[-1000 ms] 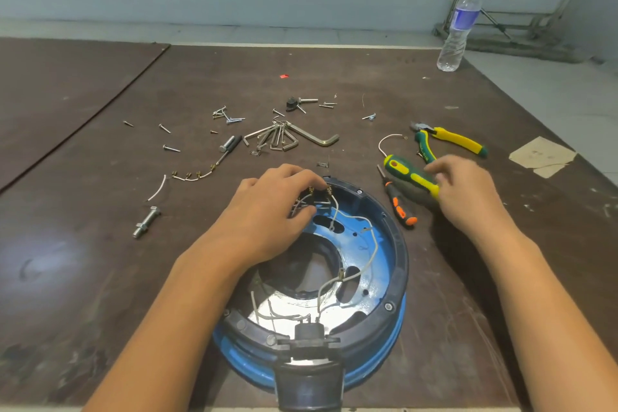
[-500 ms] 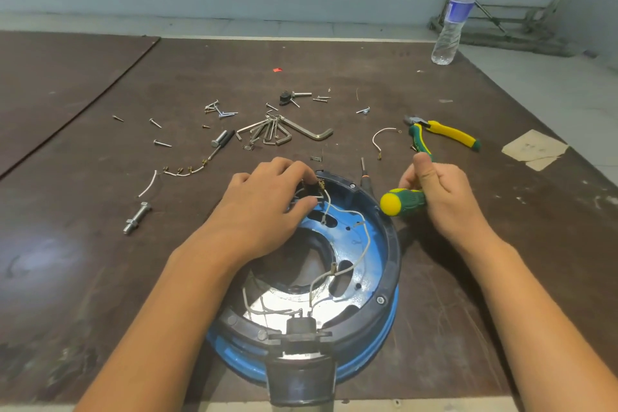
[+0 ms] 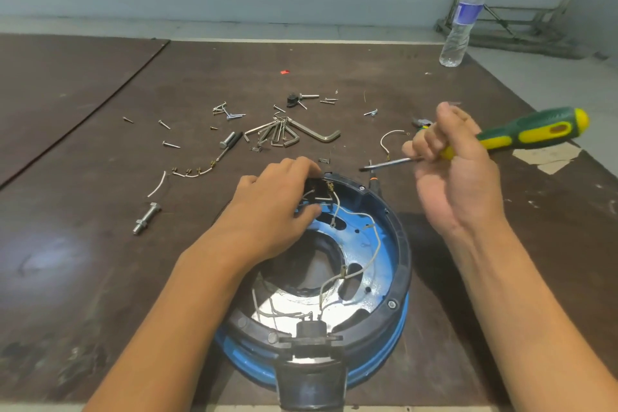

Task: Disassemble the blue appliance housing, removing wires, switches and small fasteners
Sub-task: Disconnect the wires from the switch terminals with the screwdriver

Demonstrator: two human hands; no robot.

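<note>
Two hands busy: left hand pinches black switch at blue housing rim; right hand grips screwdriver.

Switch: our left hand covers most of the small black switch block in the round blue housing.
Screwdriver: our right hand hides the neck of the green-and-yellow-handled screwdriver.
Pliers: only the grey nose of the yellow-handled pliers shows behind that hand.
</note>
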